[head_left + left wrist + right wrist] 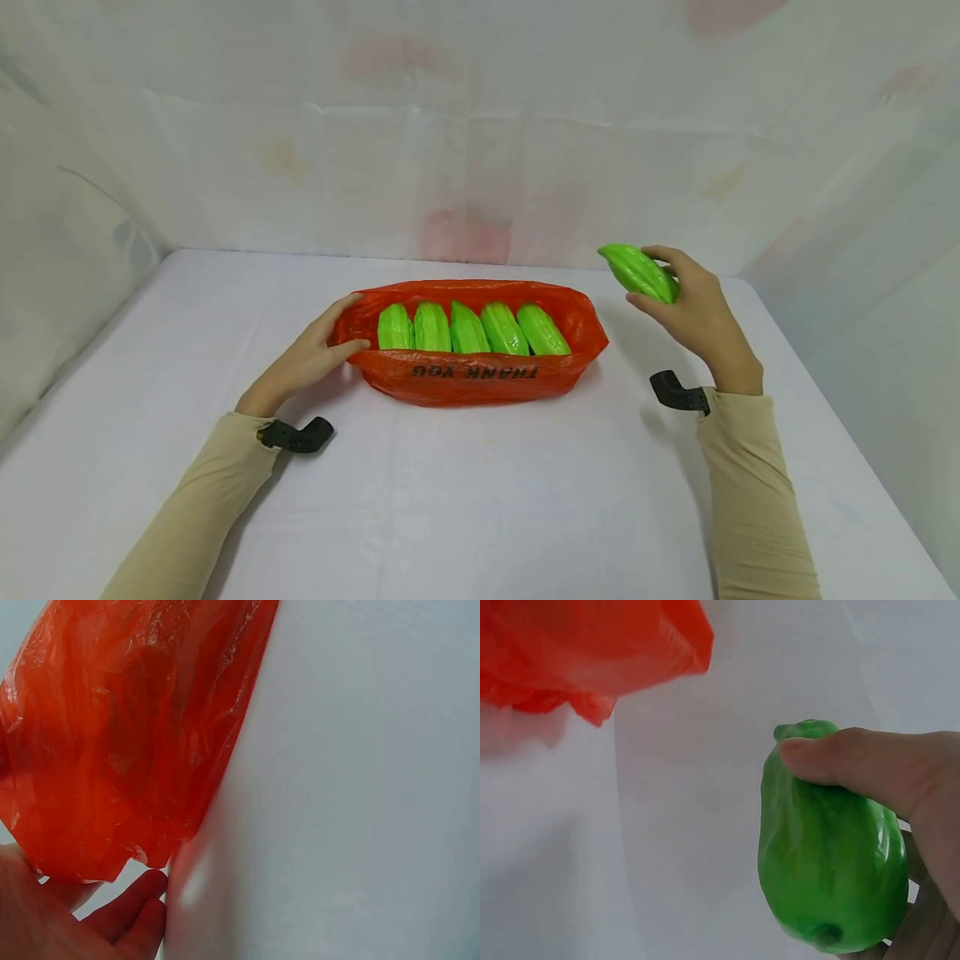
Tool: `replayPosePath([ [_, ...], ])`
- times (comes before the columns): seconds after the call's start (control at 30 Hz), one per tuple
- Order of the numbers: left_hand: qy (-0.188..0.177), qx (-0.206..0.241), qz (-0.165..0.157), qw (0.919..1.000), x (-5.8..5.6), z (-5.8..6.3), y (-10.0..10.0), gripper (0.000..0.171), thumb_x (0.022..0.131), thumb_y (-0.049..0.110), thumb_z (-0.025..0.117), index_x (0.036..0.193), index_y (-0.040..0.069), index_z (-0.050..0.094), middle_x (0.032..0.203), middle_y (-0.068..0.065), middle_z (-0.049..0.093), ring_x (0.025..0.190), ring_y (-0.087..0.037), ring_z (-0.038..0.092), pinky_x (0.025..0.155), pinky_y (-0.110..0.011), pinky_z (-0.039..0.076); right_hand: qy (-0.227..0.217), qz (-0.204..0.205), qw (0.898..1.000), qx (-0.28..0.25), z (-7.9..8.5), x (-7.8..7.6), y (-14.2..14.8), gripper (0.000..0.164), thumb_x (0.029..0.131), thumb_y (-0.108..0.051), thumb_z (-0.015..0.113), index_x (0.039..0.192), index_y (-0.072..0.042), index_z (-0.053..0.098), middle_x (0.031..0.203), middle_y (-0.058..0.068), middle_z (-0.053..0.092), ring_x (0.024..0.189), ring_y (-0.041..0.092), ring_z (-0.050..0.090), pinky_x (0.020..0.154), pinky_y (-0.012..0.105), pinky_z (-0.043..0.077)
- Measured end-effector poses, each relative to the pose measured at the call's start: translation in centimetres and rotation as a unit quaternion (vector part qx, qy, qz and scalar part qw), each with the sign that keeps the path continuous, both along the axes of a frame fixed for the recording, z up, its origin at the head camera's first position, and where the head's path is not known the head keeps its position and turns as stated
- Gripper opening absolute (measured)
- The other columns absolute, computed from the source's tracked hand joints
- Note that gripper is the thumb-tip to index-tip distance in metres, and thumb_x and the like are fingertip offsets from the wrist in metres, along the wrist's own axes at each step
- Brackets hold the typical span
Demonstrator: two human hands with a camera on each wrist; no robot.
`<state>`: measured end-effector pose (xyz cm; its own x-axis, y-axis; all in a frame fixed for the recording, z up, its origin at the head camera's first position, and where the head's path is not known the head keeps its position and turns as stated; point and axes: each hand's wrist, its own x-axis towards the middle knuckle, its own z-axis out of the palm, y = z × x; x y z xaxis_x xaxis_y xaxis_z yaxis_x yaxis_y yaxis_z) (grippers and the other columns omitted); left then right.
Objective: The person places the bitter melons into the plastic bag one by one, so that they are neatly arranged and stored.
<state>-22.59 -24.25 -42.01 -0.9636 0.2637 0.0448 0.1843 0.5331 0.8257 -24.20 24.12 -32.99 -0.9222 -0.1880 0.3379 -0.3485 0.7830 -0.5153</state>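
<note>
A red plastic bag [465, 383] lies on its side, its long mouth spread wide and the printed words "THANK YOU" upside down on its front. Inside it, several glossy green ridged gourds [469, 329] stand in a row. My left hand [311, 354] holds the bag's left end, thumb at the front rim and fingers toward the back. In the left wrist view, the crinkled bag [127, 742] hides part of that hand. To the right of the bag, my right hand [693, 312] grips another green gourd [637, 271] above the table, its pointed tip toward the upper left.
A white cloth covers the table [465, 500]. Pale sheeting with faint red blotches [465, 125] hangs behind and at both sides. Black wrist mounts [300, 437] stick out from both beige sleeves.
</note>
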Motion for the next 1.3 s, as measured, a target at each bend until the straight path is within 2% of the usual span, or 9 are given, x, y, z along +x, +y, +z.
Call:
replayPosePath([
  [0.23, 0.001, 0.001, -0.003, 1.0, -0.1, -0.1, -0.1, 0.076, 0.096, 0.017, 0.06, 0.159, 0.012, 0.017, 0.161, -0.021, 0.025, 0.149, -0.043, 0.021, 0.118, -0.068, 0.019, 0.013, 0.018, 1.0, 0.003, 0.8, 0.8, -1.3, 0.064, 0.088, -0.018, 0.075, 0.144, -0.009, 0.046, 0.13, 0.024, 0.058, 0.102, 0.036, 0.056, 0.079, 0.042, 0.048],
  [0.43, 0.004, 0.001, -0.004, 1.0, -0.1, -0.2, -0.1, 0.075, 0.096, 0.016, 0.06, 0.158, 0.011, 0.018, 0.16, -0.022, 0.026, 0.148, -0.043, 0.023, 0.118, -0.068, 0.019, 0.026, 0.025, 0.999, 0.003, 0.9, 1.0, -1.8, 0.064, 0.087, -0.018, 0.076, 0.144, -0.009, 0.048, 0.127, 0.022, 0.06, 0.1, 0.033, 0.057, 0.075, 0.026, 0.045],
  [0.63, 0.004, 0.002, -0.003, 1.0, -0.1, -0.2, -0.1, 0.075, 0.097, 0.016, 0.06, 0.158, 0.011, 0.018, 0.161, -0.022, 0.025, 0.149, -0.043, 0.022, 0.118, -0.068, 0.019, 0.029, 0.037, 0.999, 0.0, 1.1, 1.2, -2.5, 0.063, 0.087, -0.016, 0.075, 0.143, -0.009, 0.049, 0.129, 0.021, 0.059, 0.102, 0.033, 0.058, 0.077, 0.026, 0.046],
  [0.8, 0.001, -0.001, -0.001, 1.0, -0.1, -0.1, 0.0, 0.075, 0.097, 0.017, 0.059, 0.159, 0.011, 0.017, 0.161, -0.021, 0.025, 0.149, -0.043, 0.022, 0.118, -0.068, 0.018, 0.017, 0.053, 0.998, -0.022, 1.1, 1.6, -3.4, 0.061, 0.087, -0.017, 0.075, 0.143, -0.012, 0.051, 0.125, 0.019, 0.062, 0.097, 0.03, 0.059, 0.072, 0.017, 0.046],
  [1.0, -0.002, -0.004, -0.001, 1.0, -0.1, 0.0, 0.0, 0.075, 0.097, 0.018, 0.059, 0.159, 0.011, 0.017, 0.161, -0.021, 0.024, 0.149, -0.043, 0.021, 0.118, -0.068, 0.018, 0.006, 0.087, 0.996, -0.023, 0.9, 1.8, -4.7, 0.057, 0.088, -0.014, 0.073, 0.141, -0.011, 0.051, 0.122, 0.018, 0.063, 0.094, 0.027, 0.059, 0.072, 0.021, 0.047],
  [1.3, -0.003, -0.006, 0.0, 1.0, 0.0, 0.1, 0.1, 0.075, 0.097, 0.017, 0.058, 0.159, 0.012, 0.017, 0.161, -0.021, 0.025, 0.148, -0.043, 0.023, 0.118, -0.068, 0.02, 0.029, 0.121, 0.992, -0.024, 0.2, 1.6, -5.7, 0.057, 0.084, -0.007, 0.076, 0.136, -0.009, 0.055, 0.121, 0.013, 0.062, 0.096, 0.025, 0.058, 0.075, 0.023, 0.047],
])
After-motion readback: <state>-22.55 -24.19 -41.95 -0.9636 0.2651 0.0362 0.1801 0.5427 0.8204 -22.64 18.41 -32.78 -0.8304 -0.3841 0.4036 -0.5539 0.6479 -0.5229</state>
